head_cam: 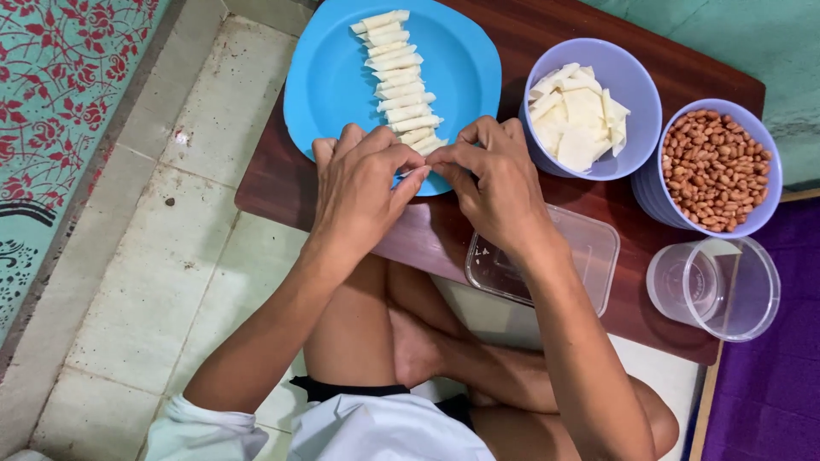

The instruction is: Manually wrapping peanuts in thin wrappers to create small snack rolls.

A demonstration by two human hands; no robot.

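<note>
Pinching a small pastry roll [424, 171] between both hands [367, 183] [491, 179]; thin, soft dough likely tears easily, best gripped lightly at its ends.

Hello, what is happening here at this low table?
A person sits cross-legged on the floor, and the left hand and right hand together pinch a small pale wrapper roll. It is over the near edge of a blue plate holding a row of finished rolls. Bowls of cut wrappers and peanuts stand beside.

Low dark wooden table [410, 235] on pale tiled floor [154, 282].
</note>
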